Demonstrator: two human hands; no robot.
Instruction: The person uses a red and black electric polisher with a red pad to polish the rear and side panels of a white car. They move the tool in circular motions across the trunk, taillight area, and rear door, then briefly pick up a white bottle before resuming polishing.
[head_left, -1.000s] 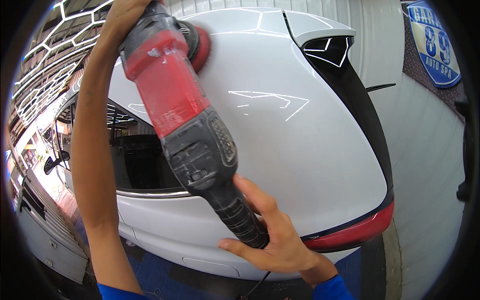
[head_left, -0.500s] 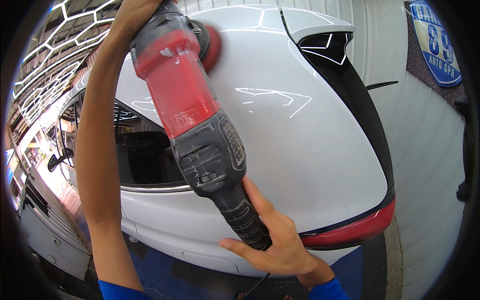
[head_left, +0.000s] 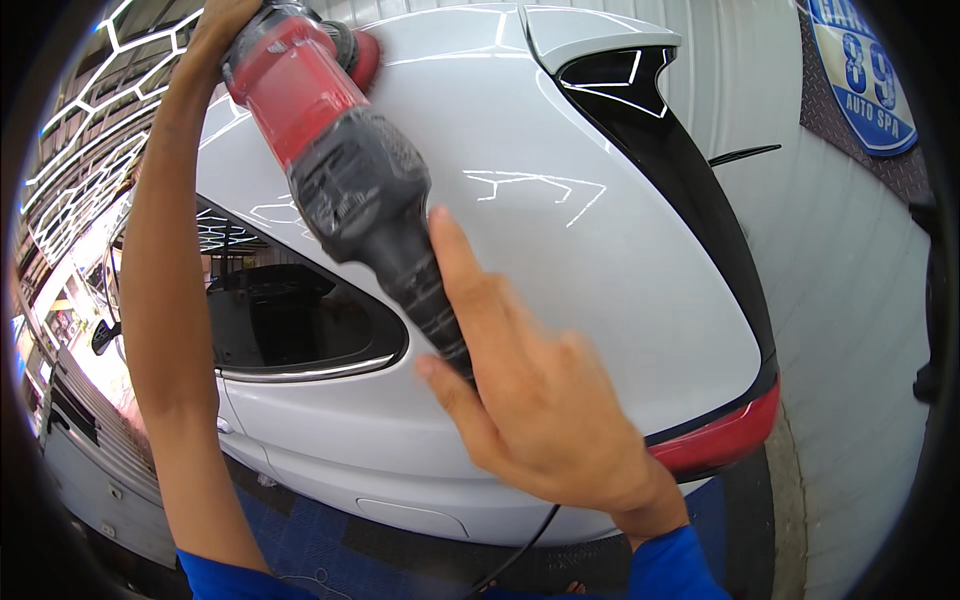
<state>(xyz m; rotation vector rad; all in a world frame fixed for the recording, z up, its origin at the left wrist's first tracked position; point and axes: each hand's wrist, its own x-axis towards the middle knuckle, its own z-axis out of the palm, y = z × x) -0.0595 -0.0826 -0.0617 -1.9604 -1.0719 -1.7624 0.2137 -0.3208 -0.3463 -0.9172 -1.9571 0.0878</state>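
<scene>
A red and black car polisher [head_left: 305, 120] slants across the upper left, its red pad [head_left: 367, 62] against the white car body [head_left: 500, 260] near the roof edge. My left hand [head_left: 228, 20] grips the polisher's head end and is partly cut off by the upper edge of the picture. My right hand [head_left: 545, 400], a little blurred, is closed around the black rear handle, with its index finger stretched along the casing. From below my right hand a black cord [head_left: 522, 550] runs down toward the floor.
The car's dark side window [head_left: 290, 320] lies beneath the polisher. To the right are the rear spoiler [head_left: 610, 38], red tail light [head_left: 720, 430], rear wiper [head_left: 745, 154] and a pale corrugated wall [head_left: 850, 300] with a blue shield-shaped sign [head_left: 865, 85]. Blue and black floor tiles [head_left: 330, 540] show below.
The polisher has moved up and left along the body, farther from me, and both hands have gone with it. My right hand has reached forward and now looks larger.
</scene>
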